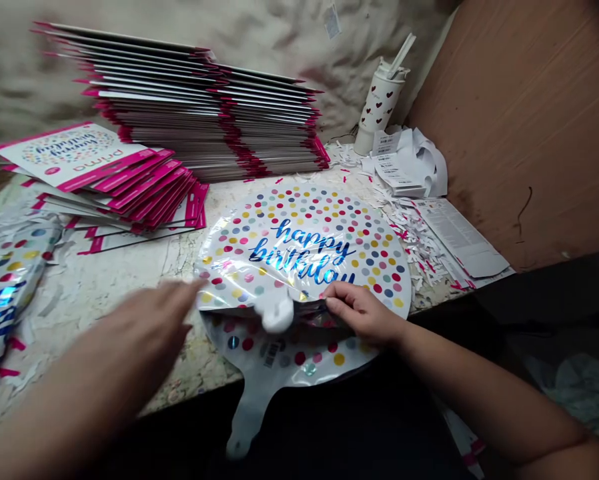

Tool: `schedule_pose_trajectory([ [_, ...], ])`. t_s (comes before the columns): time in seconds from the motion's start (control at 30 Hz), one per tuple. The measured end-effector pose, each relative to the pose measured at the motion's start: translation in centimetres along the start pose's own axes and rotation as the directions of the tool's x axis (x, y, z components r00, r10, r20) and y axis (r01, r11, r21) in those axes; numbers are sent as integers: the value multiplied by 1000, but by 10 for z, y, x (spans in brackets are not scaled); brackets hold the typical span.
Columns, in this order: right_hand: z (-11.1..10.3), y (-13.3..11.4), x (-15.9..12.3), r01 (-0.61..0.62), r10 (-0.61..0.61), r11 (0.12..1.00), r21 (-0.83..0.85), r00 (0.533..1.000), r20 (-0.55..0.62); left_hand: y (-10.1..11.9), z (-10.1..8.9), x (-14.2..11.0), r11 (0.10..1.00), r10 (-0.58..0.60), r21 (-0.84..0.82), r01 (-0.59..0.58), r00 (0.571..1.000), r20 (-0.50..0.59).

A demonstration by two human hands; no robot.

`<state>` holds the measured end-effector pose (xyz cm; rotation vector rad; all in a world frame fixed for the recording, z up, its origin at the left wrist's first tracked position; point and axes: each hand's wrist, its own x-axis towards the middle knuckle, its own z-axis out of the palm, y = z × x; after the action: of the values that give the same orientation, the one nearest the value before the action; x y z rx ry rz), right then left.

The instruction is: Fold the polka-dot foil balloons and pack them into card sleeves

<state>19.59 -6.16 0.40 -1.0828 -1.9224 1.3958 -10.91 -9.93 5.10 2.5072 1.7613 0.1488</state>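
A flat, round foil balloon (309, 233) with coloured dots and blue "happy birthday" lettering lies in front of me. Its near edge is folded up, and another dotted balloon layer (324, 360) with a barcode and a pale tail shows beneath, hanging over the table's front edge. My right hand (352, 310) pinches the folded near edge between thumb and fingers. Left of that grip, a blurred white tab (275, 312) sticks up. My left hand (144, 327) is smeared by motion beside the balloon's left edge; its finger positions are unclear.
Pink-edged printed cards form a tall stack (199, 120) at the back and a fanned pile (124, 180) at left. More foil balloons (9, 287) lie far left. A heart-patterned tumbler (379, 107), barcode labels (404, 163) and paper scraps (424, 247) sit right, by a brown board (524, 127).
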Motion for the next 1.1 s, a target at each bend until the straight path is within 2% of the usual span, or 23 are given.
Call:
schedule_pose_trajectory([
  [0.07,5,1,-6,20,-21,1000,-21,999,-50,-16,1,2,999,23,34,-20,994,-106],
  [0.1,9,1,-10,72,-75,995,-68,996,-42,-19,8,5,997,81,2,-81,993,-91],
  [0.13,15,1,-16,151,-153,978,-141,988,0,-19,18,8,986,157,-48,-159,987,-43],
  [0.2,23,7,-30,318,-285,888,-332,947,146,-15,43,12,946,302,-150,-288,950,84],
  [0.23,25,12,-37,369,-311,826,-426,929,202,-12,56,12,927,349,-192,-321,928,133],
  [0.27,23,20,-43,374,-309,769,-518,927,210,-10,67,11,913,380,-226,-341,911,161],
  [0.3,17,29,-48,318,-281,728,-607,947,159,-9,76,9,903,395,-250,-349,904,164],
  [0.37,-6,49,-56,74,-188,682,-727,979,-77,-8,86,5,891,402,-273,-362,909,110],
  [0.43,-38,67,-59,-180,-93,644,-743,946,-309,-10,88,2,882,407,-281,-378,912,49],
  [0.47,-53,73,-59,-231,-69,633,-738,934,-351,-12,87,1,881,406,-280,-381,913,34],
  [0.5,-68,77,-58,-222,-60,636,-739,940,-335,-14,85,1,885,400,-274,-376,916,35],
  [0.57,-91,78,-56,-74,-64,686,-724,985,-161,-24,82,1,908,364,-245,-340,930,57],
  [0.63,-107,73,-53,63,-38,765,-641,998,53,-41,78,3,927,334,-214,-309,938,94],
  [0.7,-121,66,-45,72,16,849,-523,987,162,-58,73,9,932,308,-243,-268,941,143],
  [0.73,-128,62,-38,37,46,884,-467,985,165,-66,68,15,933,274,-288,-217,945,176],
  [0.77,-134,60,-28,-17,78,908,-418,989,129,-71,63,23,932,206,-340,-127,956,208],
  [0.83,-145,57,1,-172,160,921,-349,985,-64,-73,49,46,901,-16,-414,127,965,262],
  [0.9,-151,57,38,-321,230,892,-319,929,-290,-66,36,73,872,-254,-349,345,926,279],
  [0.93,-153,58,56,-368,246,873,-320,899,-363,-60,30,85,885,-338,-245,396,908,250],
  [1.0,-156,62,89,-429,259,833,-348,860,-439,-45,25,102,907,-417,-18,421,902,112],
  [1.03,-158,64,102,-449,262,813,-370,851,-456,-37,26,105,913,-406,66,404,913,29],
  [1.1,-164,66,120,-495,268,763,-415,827,-494,-23,36,102,952,-268,135,276,960,-78],
])
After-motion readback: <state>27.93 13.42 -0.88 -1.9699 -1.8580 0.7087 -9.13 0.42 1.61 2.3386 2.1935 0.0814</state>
